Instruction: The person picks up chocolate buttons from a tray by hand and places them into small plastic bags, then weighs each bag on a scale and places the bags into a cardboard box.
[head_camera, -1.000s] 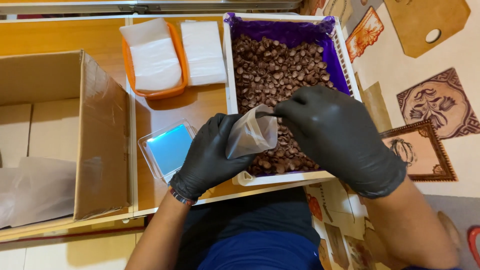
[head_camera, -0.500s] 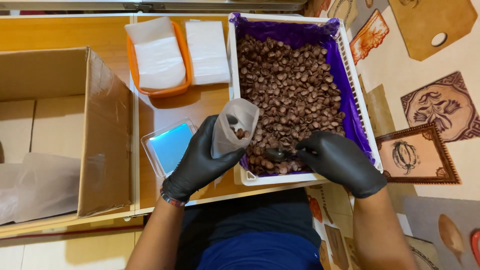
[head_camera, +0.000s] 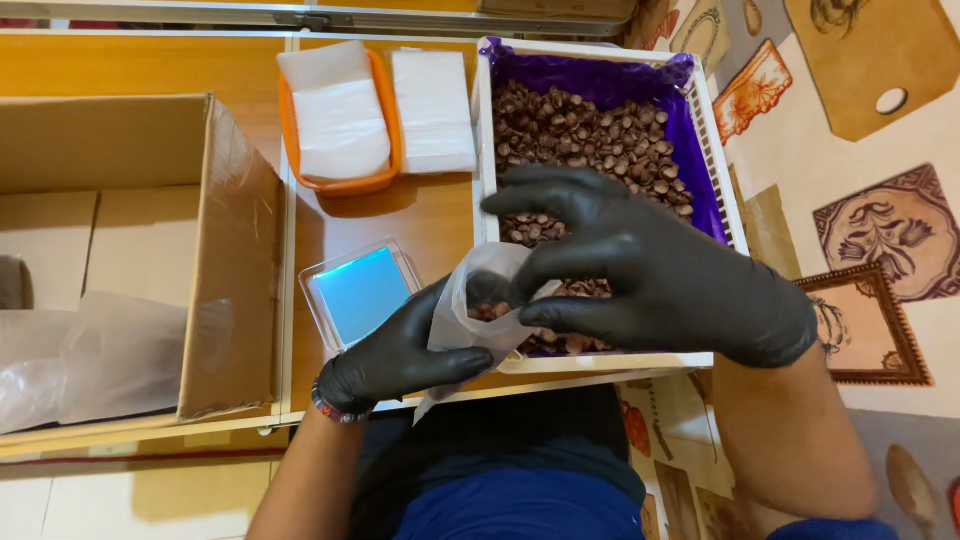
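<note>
Both my hands wear black gloves. My left hand grips a small clear plastic bag by its lower part, holding it at the near edge of a white crate. The crate is lined with purple plastic and filled with small brown round pieces. My right hand is over the bag's mouth, its fingertips pinched together on some brown pieces at the opening. A few pieces show inside the bag.
A small blue-topped scale under clear wrap lies left of the bag. An orange tray with white bags and a second white stack sit at the back. An open cardboard box stands at left on the wooden table.
My right hand came up from the near end of the crate and moved left over the bag's mouth. The left hand and bag stayed at the crate's near edge.
</note>
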